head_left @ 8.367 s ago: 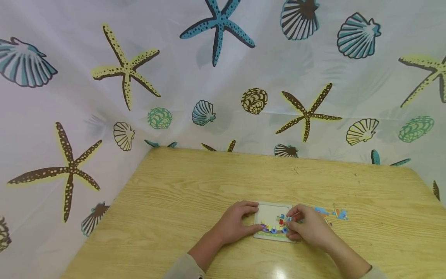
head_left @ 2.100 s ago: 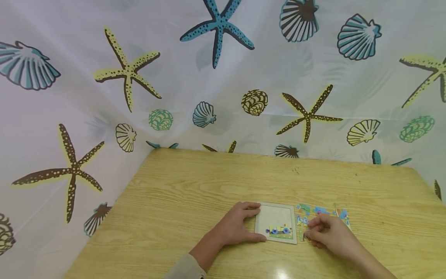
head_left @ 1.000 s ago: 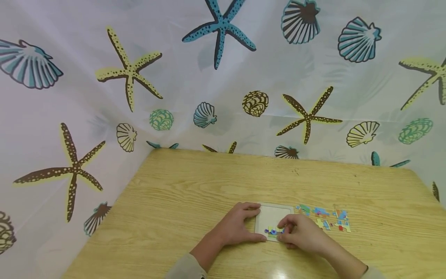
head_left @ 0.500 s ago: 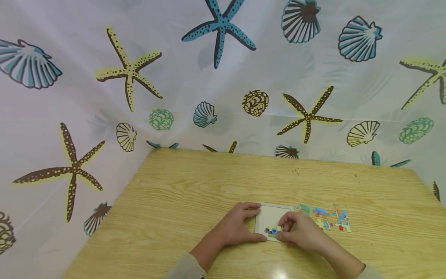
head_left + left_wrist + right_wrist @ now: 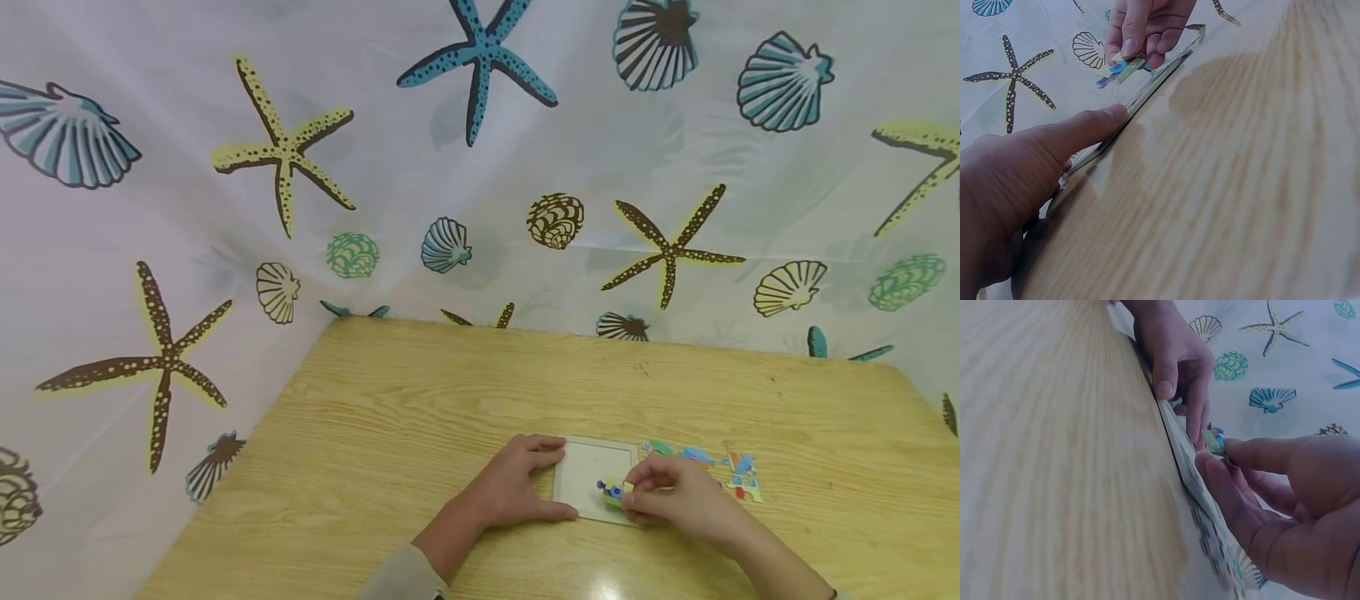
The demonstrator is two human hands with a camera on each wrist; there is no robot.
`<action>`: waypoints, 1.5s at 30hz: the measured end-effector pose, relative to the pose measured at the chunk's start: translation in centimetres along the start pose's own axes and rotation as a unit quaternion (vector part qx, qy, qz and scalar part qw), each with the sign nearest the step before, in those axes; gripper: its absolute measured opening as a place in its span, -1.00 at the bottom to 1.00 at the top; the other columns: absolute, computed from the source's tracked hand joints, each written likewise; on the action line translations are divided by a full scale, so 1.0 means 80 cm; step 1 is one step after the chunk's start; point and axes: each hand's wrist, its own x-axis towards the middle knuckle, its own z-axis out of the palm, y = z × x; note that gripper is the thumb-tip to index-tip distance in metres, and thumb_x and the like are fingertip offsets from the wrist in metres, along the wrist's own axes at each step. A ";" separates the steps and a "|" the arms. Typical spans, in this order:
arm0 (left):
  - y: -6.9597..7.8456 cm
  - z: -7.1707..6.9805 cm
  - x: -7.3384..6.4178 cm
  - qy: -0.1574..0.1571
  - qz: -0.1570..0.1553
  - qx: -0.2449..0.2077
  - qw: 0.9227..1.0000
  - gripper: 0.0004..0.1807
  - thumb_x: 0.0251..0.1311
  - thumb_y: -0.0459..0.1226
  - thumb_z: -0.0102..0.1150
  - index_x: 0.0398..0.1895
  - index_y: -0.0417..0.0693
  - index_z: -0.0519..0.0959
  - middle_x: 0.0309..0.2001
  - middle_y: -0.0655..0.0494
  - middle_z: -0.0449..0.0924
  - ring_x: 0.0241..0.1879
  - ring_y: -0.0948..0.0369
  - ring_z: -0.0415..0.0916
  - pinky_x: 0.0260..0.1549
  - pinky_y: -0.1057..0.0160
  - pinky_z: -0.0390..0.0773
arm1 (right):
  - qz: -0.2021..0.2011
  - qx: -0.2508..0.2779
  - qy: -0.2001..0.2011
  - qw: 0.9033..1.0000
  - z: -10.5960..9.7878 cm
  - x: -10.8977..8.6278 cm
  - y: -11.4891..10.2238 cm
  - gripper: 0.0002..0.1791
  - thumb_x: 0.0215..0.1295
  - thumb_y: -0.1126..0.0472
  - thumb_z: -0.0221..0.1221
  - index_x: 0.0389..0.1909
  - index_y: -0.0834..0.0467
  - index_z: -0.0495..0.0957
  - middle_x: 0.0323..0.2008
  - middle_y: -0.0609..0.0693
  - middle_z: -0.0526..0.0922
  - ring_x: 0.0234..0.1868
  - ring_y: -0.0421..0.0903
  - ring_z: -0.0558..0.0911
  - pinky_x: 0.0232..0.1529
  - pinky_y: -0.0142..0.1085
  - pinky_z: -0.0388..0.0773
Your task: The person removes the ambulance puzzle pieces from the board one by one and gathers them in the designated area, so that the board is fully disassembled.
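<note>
In the head view my left hand [image 5: 506,483] holds the left side of a square white puzzle tray [image 5: 558,479], thumb at the near edge and fingers at the far corner. In the left wrist view its thumb [image 5: 1094,125] lies along the tray's edge. My right hand [image 5: 682,500] pinches a puzzle piece [image 5: 614,491] with a blue wheel, yellow and green, above the tray's right half. Thumb and fingers cover part of it. In the right wrist view the piece [image 5: 1213,442] is tilted up off the tray. The tray's visible floor is bare white.
Several loose puzzle pieces [image 5: 742,462] lie on the wooden table [image 5: 420,400] to the right of the tray, partly hidden behind my right hand. A white curtain [image 5: 480,208] with starfish and shells hangs behind and at the left.
A strip of train pieces lay in the tray's lower part earlier. My right hand took hold there, and has lifted pieces up and to the right. The left hand stays on the tray.
</note>
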 end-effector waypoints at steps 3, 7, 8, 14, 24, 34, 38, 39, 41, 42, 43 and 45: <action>-0.001 -0.001 -0.001 0.002 -0.001 0.001 1.000 -0.04 -0.04 0.25 0.44 0.36 -0.08 0.45 0.41 0.32 0.35 0.41 0.17 0.26 0.37 0.06 0.37 | 0.001 0.014 -0.001 1.000 -0.010 -0.007 0.005 -0.59 0.29 0.15 0.34 -0.02 0.38 0.55 -0.26 0.08 0.60 -0.18 -0.04 0.73 -0.16 -0.27 0.73; -0.001 -0.001 0.000 0.000 0.000 -0.005 1.000 -0.04 -0.04 0.24 0.45 0.37 -0.07 0.45 0.42 0.33 0.34 0.42 0.17 0.24 0.38 0.06 0.36 | -0.001 0.019 0.005 1.000 -0.022 -0.018 0.013 -0.56 0.29 0.18 0.33 0.03 0.43 0.53 -0.23 0.10 0.58 -0.16 -0.06 0.74 -0.13 -0.28 0.72; 0.000 -0.001 0.000 -0.002 0.000 -0.005 1.000 -0.04 -0.04 0.24 0.45 0.37 -0.07 0.45 0.42 0.33 0.34 0.41 0.17 0.25 0.37 0.06 0.36 | -0.002 0.019 0.009 1.000 -0.024 -0.021 0.015 -0.55 0.28 0.20 0.33 0.04 0.44 0.52 -0.23 0.10 0.58 -0.17 -0.07 0.74 -0.13 -0.28 0.72; 0.000 0.001 0.000 -0.005 -0.002 -0.004 1.000 -0.03 -0.04 0.26 0.44 0.38 -0.07 0.44 0.42 0.33 0.33 0.40 0.18 0.25 0.37 0.06 0.36 | 0.012 0.022 0.034 0.999 -0.037 -0.040 0.026 -0.50 0.26 0.23 0.34 0.09 0.48 0.50 -0.22 0.11 0.62 -0.19 -0.12 0.73 -0.12 -0.27 0.72; -0.002 0.003 0.001 -0.005 -0.002 0.003 1.000 -0.03 -0.04 0.27 0.43 0.38 -0.06 0.44 0.43 0.35 0.31 0.42 0.18 0.23 0.38 0.05 0.35 | 0.042 0.021 0.053 0.998 -0.065 -0.067 0.041 -0.44 0.33 0.17 0.29 0.17 0.50 0.45 -0.09 0.12 0.66 -0.12 -0.08 0.74 -0.06 -0.29 0.70; 0.002 0.001 0.000 -0.008 -0.009 -0.003 1.000 -0.03 -0.03 0.25 0.43 0.39 -0.08 0.43 0.43 0.32 0.32 0.43 0.15 0.22 0.39 0.03 0.35 | 0.071 -0.015 0.096 0.993 -0.072 -0.078 0.048 -0.48 0.35 0.16 0.28 0.13 0.49 0.50 0.12 0.30 0.58 -0.10 -0.14 0.71 -0.10 -0.30 0.71; 0.002 0.002 0.000 -0.007 -0.007 -0.001 1.000 -0.03 -0.03 0.25 0.43 0.39 -0.08 0.43 0.43 0.32 0.32 0.43 0.15 0.23 0.38 0.04 0.35 | 0.087 -0.080 0.143 0.983 -0.065 -0.076 0.047 -0.56 0.31 0.11 0.32 0.02 0.39 0.61 -0.08 0.11 0.72 -0.22 -0.18 0.71 -0.22 -0.36 0.71; 0.002 0.001 0.000 -0.006 -0.005 0.000 1.000 -0.03 -0.03 0.25 0.44 0.39 -0.08 0.43 0.43 0.31 0.32 0.43 0.15 0.23 0.38 0.04 0.35 | 0.091 -0.099 0.155 0.979 -0.063 -0.075 0.046 -0.58 0.29 0.10 0.33 -0.01 0.36 0.63 -0.12 0.08 0.73 -0.25 -0.20 0.71 -0.25 -0.37 0.70; 0.002 0.001 0.000 -0.005 -0.002 0.001 1.000 -0.04 -0.02 0.25 0.44 0.39 -0.08 0.43 0.43 0.31 0.33 0.43 0.15 0.23 0.38 0.04 0.35 | 0.095 -0.130 0.171 0.972 -0.061 -0.074 0.046 -0.61 0.27 0.10 0.35 -0.05 0.32 0.66 -0.16 0.04 0.75 -0.30 -0.22 0.70 -0.31 -0.39 0.68; 0.003 0.001 0.001 -0.005 -0.001 0.000 1.000 -0.04 -0.02 0.24 0.44 0.39 -0.08 0.43 0.43 0.31 0.33 0.43 0.15 0.23 0.38 0.04 0.35 | 0.098 -0.138 0.175 0.970 -0.061 -0.073 0.046 -0.63 0.26 0.10 0.35 -0.06 0.31 0.67 -0.17 0.04 0.75 -0.31 -0.22 0.69 -0.32 -0.39 0.67; 0.003 0.001 0.000 -0.005 0.000 -0.001 1.000 -0.04 -0.02 0.24 0.44 0.39 -0.08 0.43 0.43 0.31 0.33 0.42 0.15 0.23 0.38 0.04 0.35 | 0.100 -0.142 0.177 0.969 -0.061 -0.073 0.046 -0.63 0.26 0.10 0.36 -0.07 0.31 0.67 -0.17 0.05 0.75 -0.30 -0.23 0.69 -0.32 -0.39 0.67; 0.003 0.001 0.000 -0.006 -0.001 0.000 1.000 -0.04 -0.01 0.25 0.43 0.39 -0.08 0.42 0.43 0.31 0.32 0.43 0.15 0.23 0.38 0.05 0.35 | 0.103 -0.135 0.175 0.970 -0.061 -0.072 0.046 -0.61 0.27 0.10 0.35 -0.04 0.32 0.66 -0.12 0.10 0.74 -0.29 -0.21 0.69 -0.32 -0.38 0.67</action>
